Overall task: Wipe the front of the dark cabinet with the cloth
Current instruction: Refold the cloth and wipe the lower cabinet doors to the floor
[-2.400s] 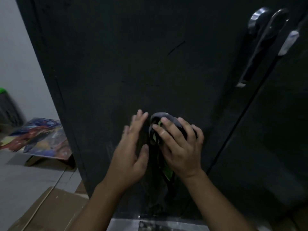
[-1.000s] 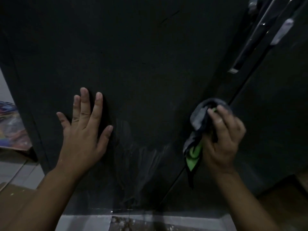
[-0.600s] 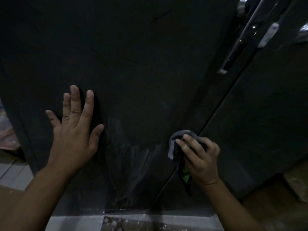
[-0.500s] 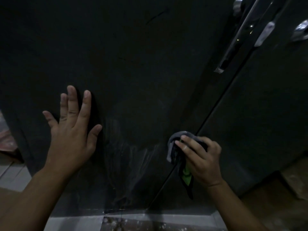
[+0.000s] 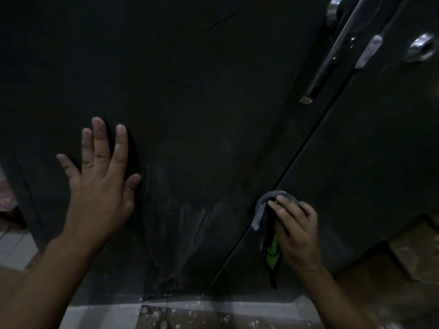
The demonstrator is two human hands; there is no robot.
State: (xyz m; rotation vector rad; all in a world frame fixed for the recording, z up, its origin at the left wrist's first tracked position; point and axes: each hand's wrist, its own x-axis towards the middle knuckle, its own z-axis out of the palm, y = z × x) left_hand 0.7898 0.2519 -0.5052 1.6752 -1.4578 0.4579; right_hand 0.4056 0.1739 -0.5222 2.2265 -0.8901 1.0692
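Observation:
The dark cabinet [image 5: 202, 96] fills the view, with two doors split by a slanting seam. My left hand [image 5: 99, 186] lies flat on the left door, fingers straight and spread. My right hand [image 5: 294, 229] grips a bunched grey cloth [image 5: 261, 210] with a green patch and presses it against the right door, just right of the seam, low down. A loose end of the cloth hangs below the hand. Pale wipe streaks [image 5: 180, 219] show on the left door between the hands.
A long metal handle [image 5: 332, 55] and a round metal knob [image 5: 421, 49] sit at the upper right. A pale tiled floor strip [image 5: 213, 309] runs along the cabinet's foot. Brown cardboard [image 5: 403, 255] lies at the lower right. A colourful item [image 5: 6, 193] shows at the left edge.
My right hand has carried the cloth from the middle of the left door across the seam and down the right door. My left hand slid left and stays flat there.

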